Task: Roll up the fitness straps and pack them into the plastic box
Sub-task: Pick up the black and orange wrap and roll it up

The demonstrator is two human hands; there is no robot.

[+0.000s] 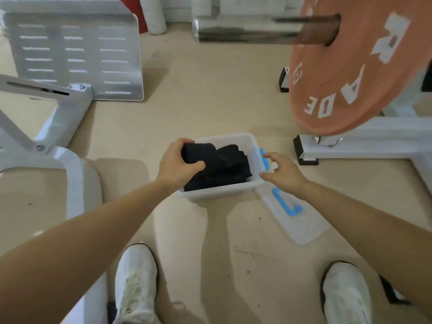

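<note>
Over the box [224, 194], fingers of the left hand [178, 160] are clamping a rolled strap [198, 152], the right hand [284, 171] is hovering spread and empty; letting go too early is likely risking the roll unwinding.

Both bare forearms ran from the lower corners toward frame centre. Left grip [180, 163], centre frame: fingers and thumb curled round rolled strap [198, 152]. Right grip [284, 173], right of centre: fingers spread, loosely bent, holding nothing.
</note>
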